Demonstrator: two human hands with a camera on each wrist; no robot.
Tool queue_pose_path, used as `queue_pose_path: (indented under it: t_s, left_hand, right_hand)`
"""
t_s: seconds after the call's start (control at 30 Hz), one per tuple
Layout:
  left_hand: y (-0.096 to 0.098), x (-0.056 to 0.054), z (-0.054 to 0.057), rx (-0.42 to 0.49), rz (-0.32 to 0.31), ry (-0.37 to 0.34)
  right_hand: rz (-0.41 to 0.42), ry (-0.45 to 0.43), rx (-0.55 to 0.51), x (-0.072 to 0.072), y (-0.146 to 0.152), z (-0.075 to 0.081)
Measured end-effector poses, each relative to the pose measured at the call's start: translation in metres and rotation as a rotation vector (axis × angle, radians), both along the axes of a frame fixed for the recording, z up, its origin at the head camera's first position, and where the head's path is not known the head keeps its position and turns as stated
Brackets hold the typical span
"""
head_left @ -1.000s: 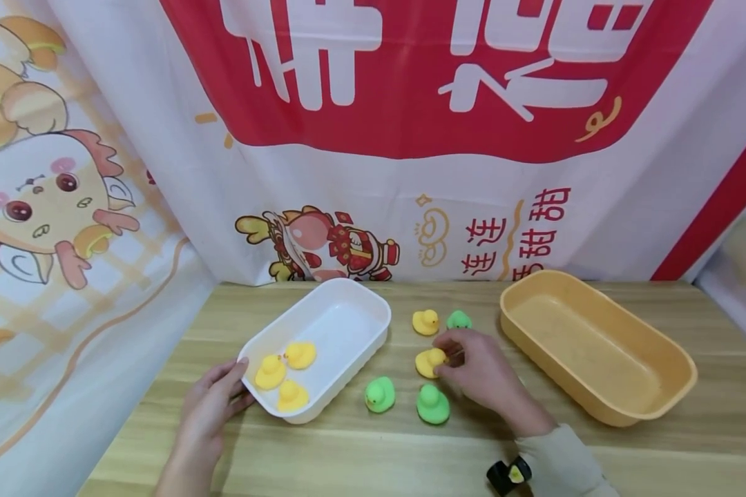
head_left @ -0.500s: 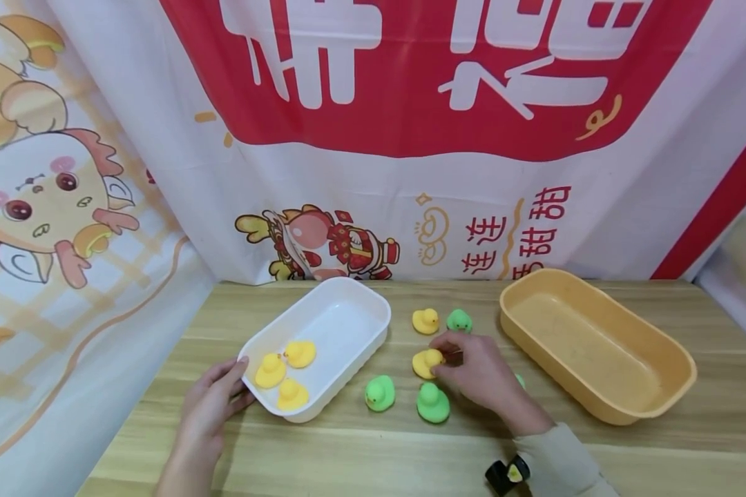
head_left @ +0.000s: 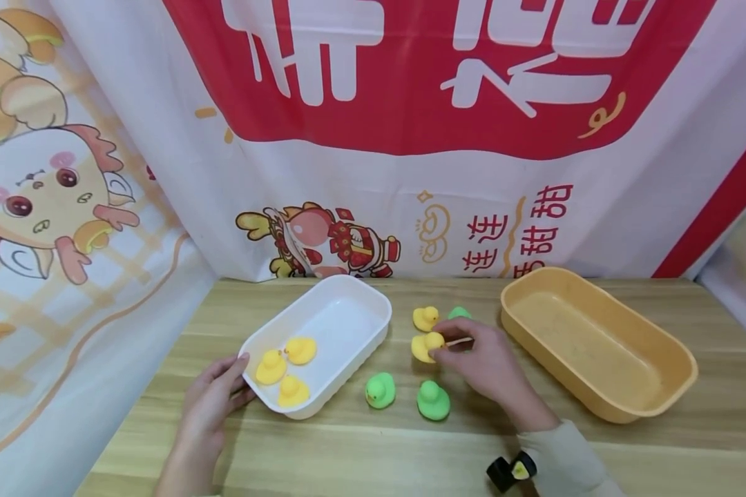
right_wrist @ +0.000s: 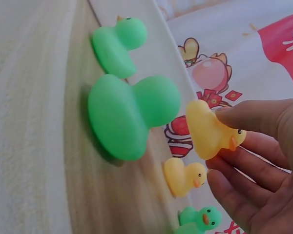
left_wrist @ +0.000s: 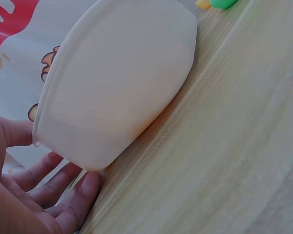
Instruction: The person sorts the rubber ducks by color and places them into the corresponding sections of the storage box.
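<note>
White tub (head_left: 342,335) is gripped by the left hand (head_left: 211,397), a yellow duck (head_left: 424,347) pinched by fingers of the right hand (head_left: 483,357), a far green duck (head_left: 458,313) partly hidden behind.

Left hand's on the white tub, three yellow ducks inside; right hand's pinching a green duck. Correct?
Wrong duck colour: the right hand pinches a yellow duck, clear in the right wrist view. The rest is right: left hand on the white tub, three yellow ducks inside.

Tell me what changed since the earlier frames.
The right hand has raised the yellow duck it pinches clear of the table, up and slightly left in the head view. The left hand still grips the white tub; its three ducks and the tan tub stayed put.
</note>
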State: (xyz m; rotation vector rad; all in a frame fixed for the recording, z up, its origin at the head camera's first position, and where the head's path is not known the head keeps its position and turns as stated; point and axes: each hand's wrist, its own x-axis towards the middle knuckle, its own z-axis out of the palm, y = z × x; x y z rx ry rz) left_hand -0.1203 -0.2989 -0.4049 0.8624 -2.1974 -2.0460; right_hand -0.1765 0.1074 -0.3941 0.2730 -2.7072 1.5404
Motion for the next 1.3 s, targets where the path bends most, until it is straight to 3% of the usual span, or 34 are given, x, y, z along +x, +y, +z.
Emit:
queue_pose_path:
  t_s: [0.5, 1.17, 1.3]
  left_hand:
    - [-0.002, 0.002, 0.001, -0.001, 0.000, -0.006]
    - [-0.002, 0.001, -0.001, -0.005, 0.006, -0.005]
    - [0.000, 0.001, -0.001, 0.007, 0.005, 0.010]
  right_hand:
    - [-0.068, -0.036, -0.090, 0.012, -0.003, 0.026]
    - [-0.087, -0.050, -0.110, 0.016, -0.008, 0.037]
    - [-0.055, -0.027, -0.107, 0.013, -0.012, 0.040]
